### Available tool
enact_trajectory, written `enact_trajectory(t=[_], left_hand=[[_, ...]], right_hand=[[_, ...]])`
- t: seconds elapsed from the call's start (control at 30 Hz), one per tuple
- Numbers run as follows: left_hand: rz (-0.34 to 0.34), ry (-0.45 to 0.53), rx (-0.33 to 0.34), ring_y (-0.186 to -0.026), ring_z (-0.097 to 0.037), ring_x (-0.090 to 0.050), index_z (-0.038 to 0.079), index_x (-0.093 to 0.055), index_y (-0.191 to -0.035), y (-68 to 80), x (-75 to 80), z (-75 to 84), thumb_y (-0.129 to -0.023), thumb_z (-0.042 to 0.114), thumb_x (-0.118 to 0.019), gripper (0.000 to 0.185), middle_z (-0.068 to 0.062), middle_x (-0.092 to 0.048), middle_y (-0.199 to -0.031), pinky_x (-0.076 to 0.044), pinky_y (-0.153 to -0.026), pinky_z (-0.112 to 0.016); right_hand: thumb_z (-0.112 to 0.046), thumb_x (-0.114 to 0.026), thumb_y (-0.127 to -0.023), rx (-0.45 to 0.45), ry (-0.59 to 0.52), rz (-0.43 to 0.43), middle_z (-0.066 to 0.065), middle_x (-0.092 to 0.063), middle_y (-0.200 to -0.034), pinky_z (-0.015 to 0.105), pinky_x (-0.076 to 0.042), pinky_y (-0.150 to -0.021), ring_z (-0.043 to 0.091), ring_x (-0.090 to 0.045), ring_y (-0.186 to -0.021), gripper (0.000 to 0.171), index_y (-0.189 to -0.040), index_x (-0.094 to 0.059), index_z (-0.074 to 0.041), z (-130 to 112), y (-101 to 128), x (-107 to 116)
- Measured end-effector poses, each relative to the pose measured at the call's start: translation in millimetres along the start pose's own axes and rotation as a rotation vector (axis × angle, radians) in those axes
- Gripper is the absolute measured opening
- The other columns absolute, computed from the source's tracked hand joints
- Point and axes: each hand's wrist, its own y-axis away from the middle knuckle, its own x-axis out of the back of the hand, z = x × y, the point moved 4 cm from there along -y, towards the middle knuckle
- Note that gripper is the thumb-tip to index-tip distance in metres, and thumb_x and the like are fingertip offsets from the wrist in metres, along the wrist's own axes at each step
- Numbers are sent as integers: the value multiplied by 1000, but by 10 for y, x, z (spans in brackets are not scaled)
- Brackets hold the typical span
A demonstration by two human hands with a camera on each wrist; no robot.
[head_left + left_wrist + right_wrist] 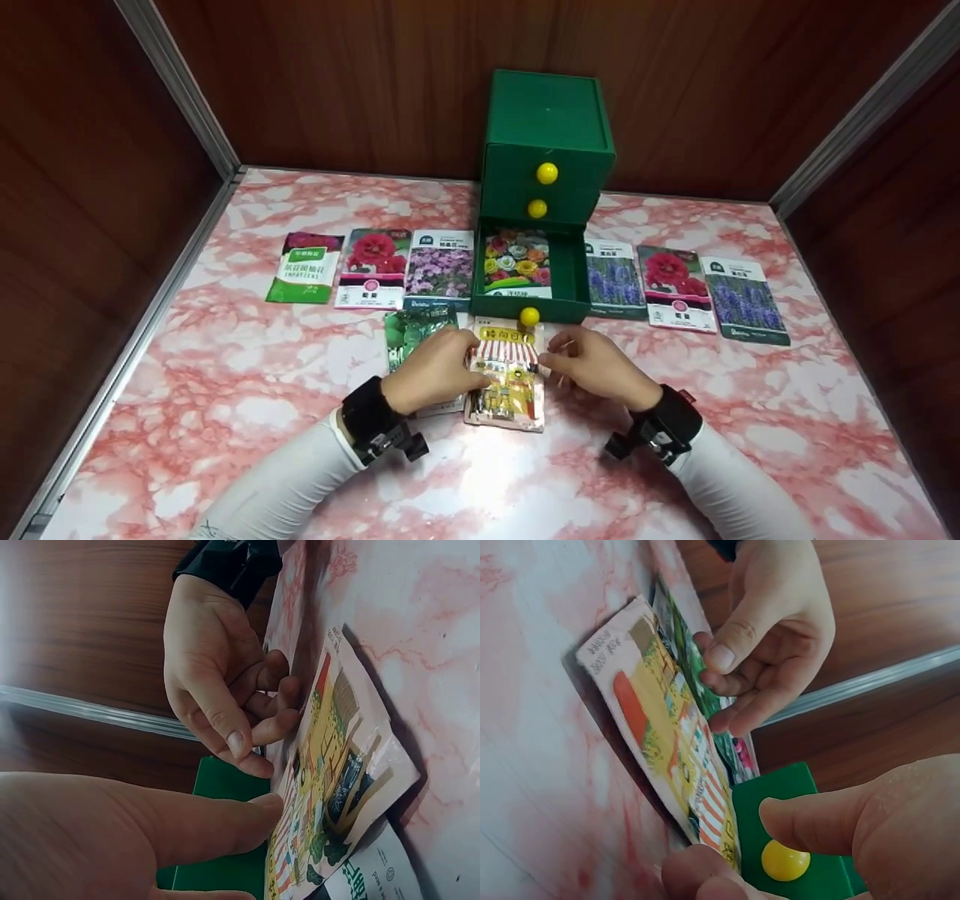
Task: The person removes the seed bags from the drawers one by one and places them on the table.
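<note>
Printed characters show on the green packet (304,268) at far left, on the white headers of the flower packets (439,270) beside the green drawer box (545,142), and on the striped packet (507,373); all are too small or blurred to read.

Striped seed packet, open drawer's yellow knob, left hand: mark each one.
striped seed packet (508,379), head view, middle of its face
yellow knob (529,316), head view, centre of the ball
left hand (433,369), head view, back of the hand
</note>
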Motion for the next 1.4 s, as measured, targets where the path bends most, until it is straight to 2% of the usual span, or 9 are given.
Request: enact_trajectory(t=[0.2, 0.33, 0.43, 0.57, 0.7, 0.87, 1.1, 1.23, 1.4], left_hand=[[10, 32, 8, -104, -29, -68, -5, -70, -136, -22, 36, -5, -94, 29, -89, 58, -15, -73, -117, -59, -93, -51], [44, 107, 13, -108, -28, -70, -5, -62, -149, -38, 110, 3, -100, 28, -83, 63, -16, -73, -125, -60, -96, -49], [86, 176, 8, -106, -26, -72, -4, -61, -150, -54, 194, 17, -102, 26, -82, 61, -15, -74, -126, -62, -95, -47], [134, 261, -19, -109, -25, -72, -5, -61, -150, -94, 309, 42, -104, 24, -79, 57, -17, -73, -129, -60, -99, -46], [147, 319, -36, -119, -27, -70, -4, -59, -153, -139, 408, 83, -106, 24, -78, 58, -19, -70, -135, -57, -106, -47], [151, 347, -26, -126, -26, -68, 0, -55, -158, -229, 496, 121, -107, 28, -77, 62, -15, -68, -142, -56, -109, -46], [142, 555, -14, -138, -31, -64, -3, -37, -168, -459, 542, 121, -110, 24, -73, 74, -22, -60, -156, -56, -112, -43], [113, 561, 12, -145, -35, -59, -6, -35, -168, -591, 537, 164, -112, 22, -68, 71, -25, -54, -161, -52, -117, -42], [79, 421, 68, -148, -37, -55, -7, -38, -167, -780, 519, 252, -113, 21, -65, 67, -25, -51, -164, -47, -122, -45]], right_hand=[[-32, -77, -106, -3, 24, 22, 10, -77, -82, 30, -49, -56, 28, -72, -68, 35, -122, -73, -1, -39, 27, 87], [-33, -77, -106, 8, 37, 74, 9, -75, -84, 31, -50, -55, 24, -68, -67, 36, -122, -74, -1, -99, 54, 199], [-32, -77, -107, 32, 44, 126, 11, -73, -87, 31, -51, -57, 22, -66, -70, 33, -120, -76, -2, -148, 47, 299], [-27, -76, -108, 59, 19, 175, 14, -75, -94, 30, -54, -61, 34, -69, -78, 25, -118, -77, -3, -211, 9, 429], [-22, -74, -109, 81, -7, 234, 14, -76, -94, 29, -56, -61, 41, -70, -81, 21, -118, -75, -2, -282, -47, 542], [-21, -72, -110, 80, -13, 286, 16, -75, -95, 27, -56, -62, 33, -70, -78, 22, -118, -74, -1, -376, -136, 627], [-22, -68, -112, 59, 69, 315, 14, -73, -95, 31, -55, -69, 29, -69, -85, 23, -120, -75, -2, -470, -331, 668], [-22, -66, -112, 43, 122, 323, 15, -75, -101, 40, -56, -76, 28, -69, -89, 26, -124, -75, -1, -475, -462, 662], [-19, -67, -111, 82, 192, 336, 23, -76, -114, 52, -58, -92, 37, -71, -101, 31, -129, -75, 6, -473, -615, 661]])
